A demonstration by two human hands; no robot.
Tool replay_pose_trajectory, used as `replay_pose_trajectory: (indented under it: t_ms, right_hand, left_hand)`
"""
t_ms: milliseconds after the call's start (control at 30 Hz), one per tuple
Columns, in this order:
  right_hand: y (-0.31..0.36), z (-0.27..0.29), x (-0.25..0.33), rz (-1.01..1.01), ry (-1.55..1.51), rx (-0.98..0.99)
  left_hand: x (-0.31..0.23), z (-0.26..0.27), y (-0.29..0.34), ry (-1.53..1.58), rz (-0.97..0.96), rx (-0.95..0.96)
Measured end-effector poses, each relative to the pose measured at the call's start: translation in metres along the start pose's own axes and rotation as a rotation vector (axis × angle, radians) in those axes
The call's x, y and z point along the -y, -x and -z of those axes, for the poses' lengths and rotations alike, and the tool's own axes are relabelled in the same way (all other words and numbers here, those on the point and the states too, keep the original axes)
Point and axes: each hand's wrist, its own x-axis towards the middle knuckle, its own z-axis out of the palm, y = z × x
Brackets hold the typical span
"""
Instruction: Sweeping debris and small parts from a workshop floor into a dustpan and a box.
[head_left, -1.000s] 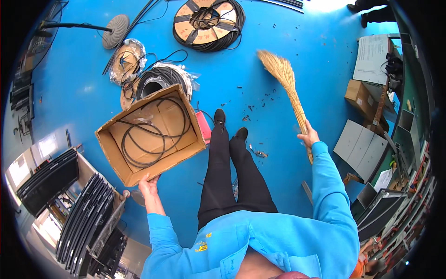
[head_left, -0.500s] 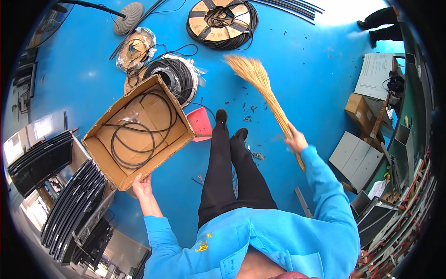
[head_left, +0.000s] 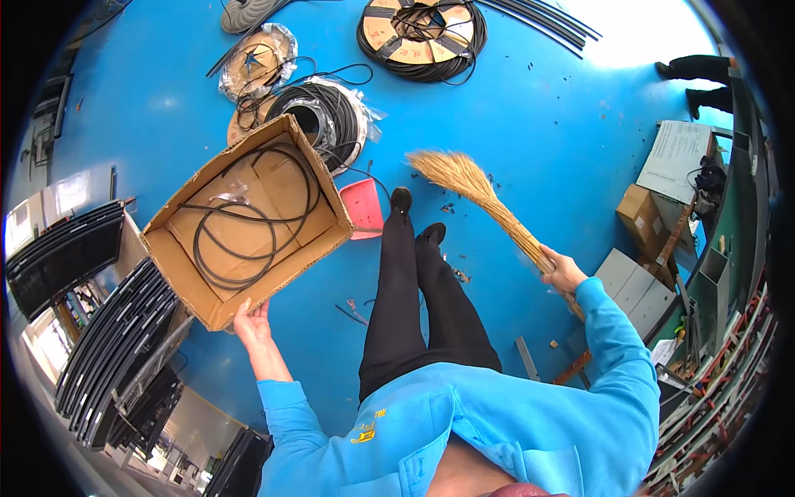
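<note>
Open cardboard box (head_left: 302, 257) held out tilted at the person's front left, in front of a black hose coil (head_left: 352, 137); gripped at its near lower corner by the left hand (head_left: 255, 327), fingers closed on the edge, their undersides hidden. Straw broom (head_left: 501, 218) held at front right, bristles pointed away; its handle is wrapped by the fingers of the right hand (head_left: 565, 272). Box judged light, stiff in the walls but likely to give at the flaps; better balance expected if it were supported under the base or by two opposite walls. Broom judged light, firm at the bound handle, springy at the bristles; the bound part is best grasped. Black cable (head_left: 311, 184) in the box judged flexible, apt to slide when tipped. Counted: one box, one broom, one pink dustpan (head_left: 362, 207), two black shoes, one scrap of clear plastic (head_left: 236, 195) in the box. One large cable reel (head_left: 385, 40) and one plastic-wrapped reel (head_left: 248, 66) are seen beyond; loops of cable are too overlapped to be counted.
</note>
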Motion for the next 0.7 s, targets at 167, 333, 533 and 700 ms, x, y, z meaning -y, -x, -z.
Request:
replay_pose_trajectory:
  t_ms: [167,333,533,700]
  right_hand:
    - [-0.044,-0.013,0.058,0.173,0.108,-0.114]
    - [-0.112,-0.051,0.102,0.154,0.358,-0.324]
    - [-0.009,-0.183,-0.013,0.051,0.393,-0.333]
    - [0.146,-0.232,0.031,-0.218,-0.029,-0.041]
  left_hand:
    - [-0.006,-0.005,-0.001,-0.015,-0.010,0.039]
    - [-0.004,-0.005,-0.010,-0.060,0.014,0.126]
    - [-0.012,-0.010,-0.049,-0.058,0.126,0.283]
    - [-0.008,-0.027,-0.096,-0.073,0.169,0.365]
